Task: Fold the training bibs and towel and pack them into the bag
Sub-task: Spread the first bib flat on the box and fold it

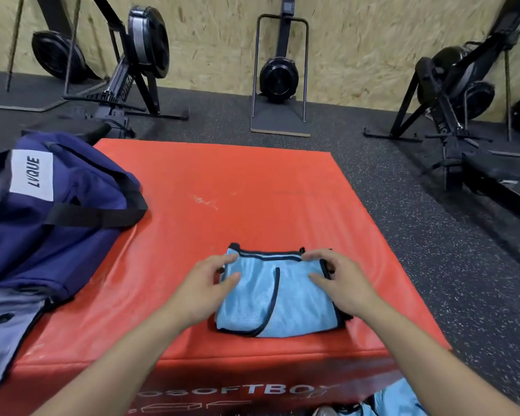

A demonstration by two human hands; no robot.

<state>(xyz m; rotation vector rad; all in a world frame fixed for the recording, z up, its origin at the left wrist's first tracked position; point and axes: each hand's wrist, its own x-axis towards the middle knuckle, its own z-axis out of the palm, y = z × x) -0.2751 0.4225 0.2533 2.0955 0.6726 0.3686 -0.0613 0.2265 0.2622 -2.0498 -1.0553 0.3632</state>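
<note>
A light blue mesh bib (282,301) with dark trim lies folded into a small rectangle near the front of the red soft box (222,190). My left hand (204,286) holds its left edge, thumb on top and fingers at the far left corner. My right hand (339,280) pinches the bib's far right corner, fingers over the dark trim. A navy duffel bag (51,211) with a white label and black straps rests on the box's left side. More light blue fabric (394,400) shows at the bottom, below the box.
Black rowing machines (126,70) (457,94) stand on the speckled rubber floor behind and to the right of the box. A fan unit in a metal stand (278,76) leans against the wooden wall.
</note>
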